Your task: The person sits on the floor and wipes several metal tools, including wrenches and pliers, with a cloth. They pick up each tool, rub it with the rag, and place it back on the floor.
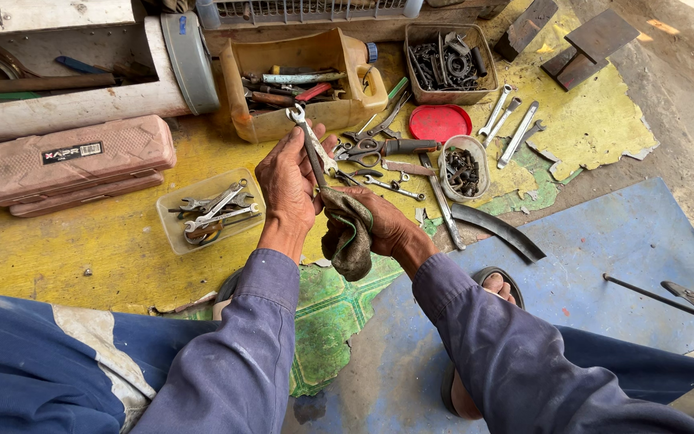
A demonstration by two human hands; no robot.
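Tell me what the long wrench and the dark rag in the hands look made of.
Long wrench: bare steel by the look, with a grey metallic sheen, dulled by grime. Dark rag: soft woven cloth, seemingly; it folds limply, stained brown, with a green edge.

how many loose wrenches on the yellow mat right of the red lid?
3, side by side at a slant: one nearest the red lid, a second against it, and the third farthest right. Others may lie hidden in the tool pile.

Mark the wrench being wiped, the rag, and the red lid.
wrench (305, 133), head view, on the bare shank above the left hand.
rag (350, 229), head view, on the bunched cloth in the right hand.
red lid (439, 122), head view, on its flat centre.
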